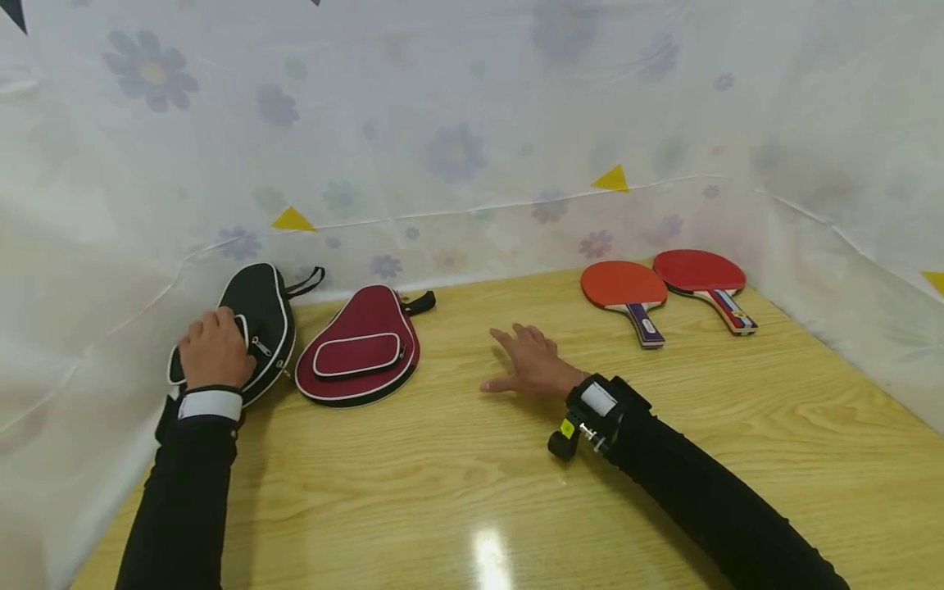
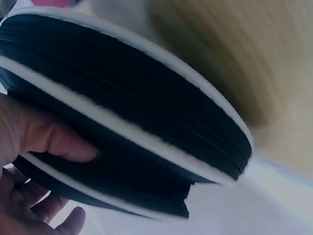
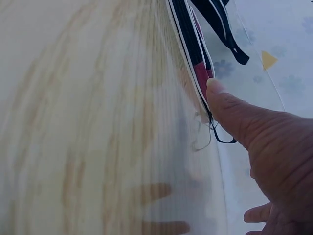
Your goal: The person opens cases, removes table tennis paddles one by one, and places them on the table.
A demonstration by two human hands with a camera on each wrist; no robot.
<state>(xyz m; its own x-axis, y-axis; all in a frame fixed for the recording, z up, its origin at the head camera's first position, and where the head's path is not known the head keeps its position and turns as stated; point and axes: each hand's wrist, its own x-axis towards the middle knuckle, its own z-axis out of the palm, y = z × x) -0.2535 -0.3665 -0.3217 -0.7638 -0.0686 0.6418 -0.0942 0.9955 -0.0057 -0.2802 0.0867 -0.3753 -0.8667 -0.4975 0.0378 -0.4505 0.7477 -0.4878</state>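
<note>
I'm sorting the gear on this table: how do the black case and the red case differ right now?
The black case is gripped by the left hand and sits tilted against the cloth backdrop at the table's left edge; the red case lies flat, untouched, nearer the open right hand. The black case is black, the red case dark red. Both are paddle-shaped, zipped, white-piped, with a front pocket and a black strap.

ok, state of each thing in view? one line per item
black paddle case: zipped shut, tilted against the curtain, gripped at its wide end
left hand: grips the black paddle case
red paddle case: zipped shut, flat on the table, untouched
right hand: fingers spread, holds nothing, low over the table
orange paddle: flat, untouched
red paddle: flat, untouched, blade edge meets the orange paddle's
</note>
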